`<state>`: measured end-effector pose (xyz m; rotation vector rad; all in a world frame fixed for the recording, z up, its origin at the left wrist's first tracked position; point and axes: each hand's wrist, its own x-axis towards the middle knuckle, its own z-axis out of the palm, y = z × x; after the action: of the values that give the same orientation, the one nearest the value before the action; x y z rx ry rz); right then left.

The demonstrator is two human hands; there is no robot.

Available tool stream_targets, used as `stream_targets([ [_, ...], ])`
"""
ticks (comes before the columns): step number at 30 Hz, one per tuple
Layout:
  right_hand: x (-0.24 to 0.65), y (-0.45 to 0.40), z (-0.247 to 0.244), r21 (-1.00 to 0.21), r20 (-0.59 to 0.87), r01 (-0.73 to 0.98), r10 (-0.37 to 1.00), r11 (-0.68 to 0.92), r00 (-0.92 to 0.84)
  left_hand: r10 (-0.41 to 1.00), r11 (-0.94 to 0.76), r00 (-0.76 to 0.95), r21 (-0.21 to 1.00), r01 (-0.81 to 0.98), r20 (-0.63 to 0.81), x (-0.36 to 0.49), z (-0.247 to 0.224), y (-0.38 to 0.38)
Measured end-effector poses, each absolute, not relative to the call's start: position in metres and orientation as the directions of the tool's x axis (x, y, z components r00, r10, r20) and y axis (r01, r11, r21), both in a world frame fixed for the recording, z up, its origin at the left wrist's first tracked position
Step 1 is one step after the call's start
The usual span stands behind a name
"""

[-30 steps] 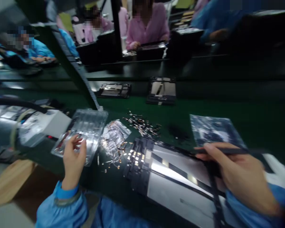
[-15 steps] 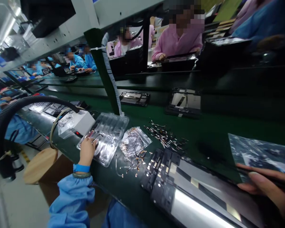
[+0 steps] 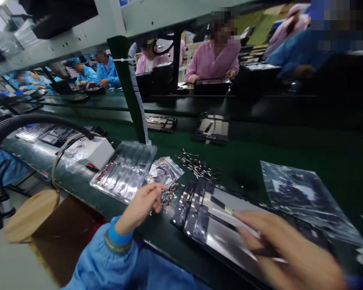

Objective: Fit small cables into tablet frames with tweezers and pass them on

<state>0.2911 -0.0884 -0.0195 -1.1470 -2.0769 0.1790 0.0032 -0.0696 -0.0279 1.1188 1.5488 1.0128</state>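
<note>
My left hand (image 3: 143, 203) hovers at the near side of a loose pile of small thin cables (image 3: 169, 195). Its fingers are drawn together, and whatever is between them is too small to make out. My right hand (image 3: 278, 237), smeared by motion, is above an opened tablet-like device (image 3: 226, 237) with a silver plate and dark strips. Dark slim tweezers (image 3: 222, 220) are in its fingers, pointing at the device's left end. Beside the cables is a clear bag of small cables (image 3: 166, 169). More short black cables (image 3: 199, 163) are heaped behind the device.
A clear plastic tray (image 3: 124, 169) stands left of the bag, next to a white box (image 3: 98, 153) with a red light. Further items are a plastic bag (image 3: 302, 197) at right, two opened devices (image 3: 213, 127) behind, a post (image 3: 128, 88) and a black hose (image 3: 39, 119). Co-workers sit opposite.
My left hand has left the clear tray and moved right to the loose cables. My right hand has moved left over the opened device with the tweezers. The view has shifted slightly.
</note>
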Motion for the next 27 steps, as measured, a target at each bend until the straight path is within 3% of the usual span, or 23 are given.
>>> stream_targets([
  [3, 0.25, -0.095, -0.012, -0.265, 0.6, 0.603, 0.618, 0.752, -0.507, 0.944, 0.285, 0.192, 0.957, -0.055, -0.27, 0.045, -0.019, -0.078],
  [5, 0.237, -0.092, -0.011, -0.183, 0.631, 0.622, 0.576, 0.761, -0.519, 0.937, 0.254, 0.263, 0.965, -0.068, -0.228, 0.06, -0.015, -0.082],
  [9, 0.231, -0.089, -0.013, -0.078, 0.639, 0.681, 0.561, 0.729, -0.527, 0.939, 0.157, 0.305, 0.987, 0.032, -0.159, 0.071, -0.013, -0.09],
  [14, 0.226, -0.091, -0.007, 0.067, 0.565, 0.701, 0.553, 0.71, -0.613, 0.973, -0.086, 0.229, 0.948, 0.307, 0.014, 0.074, -0.018, -0.097],
  [17, 0.228, -0.087, -0.006, 0.128, 0.553, 0.693, 0.529, 0.709, -0.643, 0.982, -0.099, 0.184, 0.934, 0.344, 0.036, 0.075, -0.023, -0.095],
  [19, 0.236, -0.083, -0.006, 0.07, 0.61, 0.71, 0.533, 0.701, -0.586, 0.986, -0.02, 0.163, 0.964, 0.267, -0.025, 0.074, -0.024, -0.092],
  [22, 0.251, -0.079, -0.009, -0.079, 0.746, 0.768, 0.548, 0.636, -0.377, 0.957, 0.244, 0.177, 0.968, -0.06, -0.23, 0.073, -0.018, -0.085],
  [24, 0.255, -0.08, -0.011, -0.115, 0.778, 0.771, 0.539, 0.626, -0.322, 0.906, 0.41, 0.235, 0.868, -0.281, -0.352, 0.073, -0.013, -0.082],
  [27, 0.251, -0.084, -0.014, -0.099, 0.746, 0.706, 0.522, 0.702, -0.414, 0.857, 0.511, 0.323, 0.734, -0.446, -0.4, 0.076, -0.008, -0.078],
])
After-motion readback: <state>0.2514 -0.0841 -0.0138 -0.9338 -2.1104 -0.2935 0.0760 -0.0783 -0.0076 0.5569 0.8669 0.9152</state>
